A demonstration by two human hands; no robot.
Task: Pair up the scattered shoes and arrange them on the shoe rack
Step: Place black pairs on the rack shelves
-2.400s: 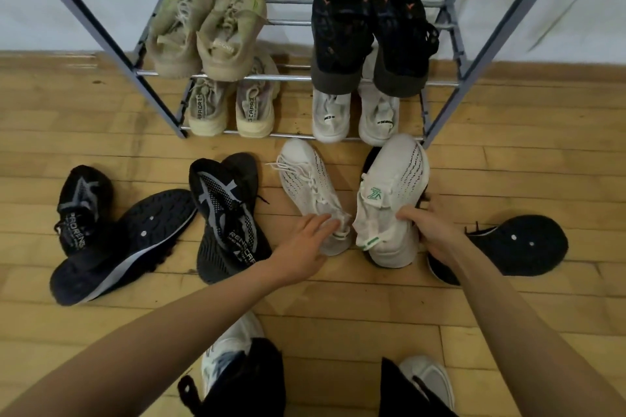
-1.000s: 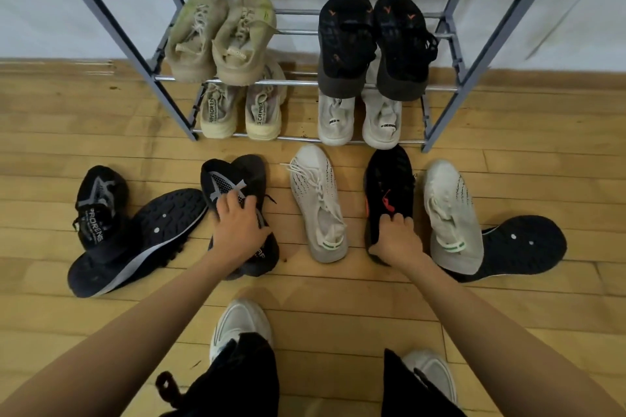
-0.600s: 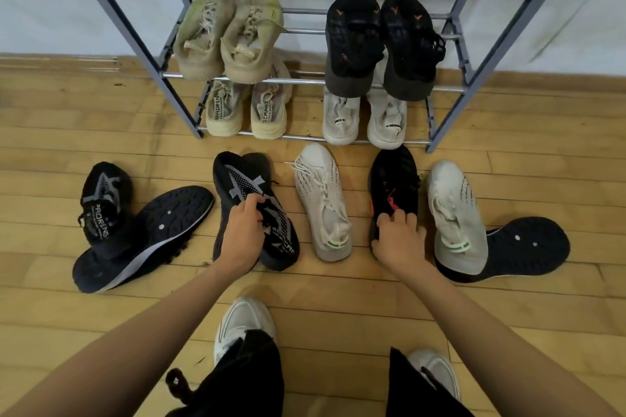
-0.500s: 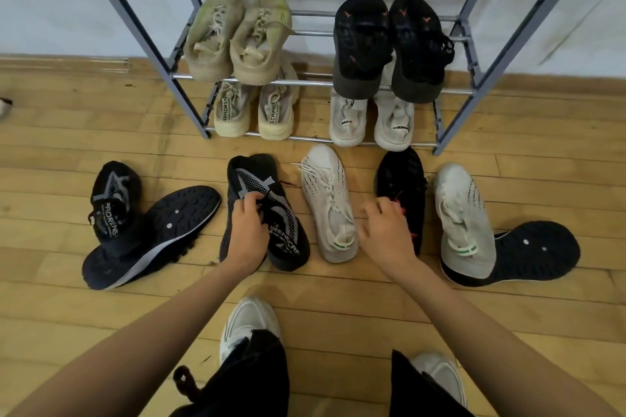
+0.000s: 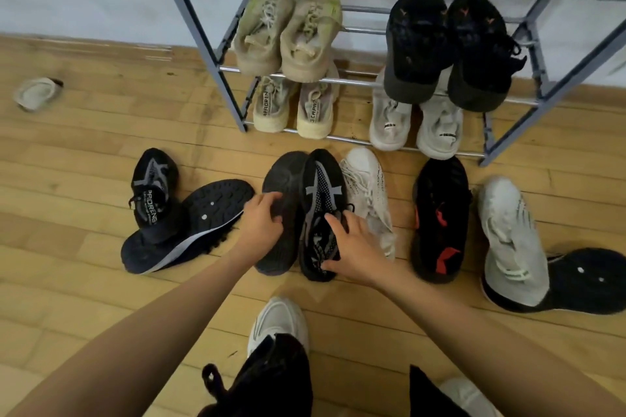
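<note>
Two hands reach to the floor just before the shoe rack: my left hand grips a plain dark shoe, my right hand clasps the laced black shoe touching it. A black shoe farther left reads "PAORENG"; a beige shoe on the rack, "APAOREN".

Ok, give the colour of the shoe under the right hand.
Shoe: black, grey stripes; head view.

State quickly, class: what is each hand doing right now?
Left hand: grips the dark shoe.
Right hand: grips the black patterned shoe.
</note>
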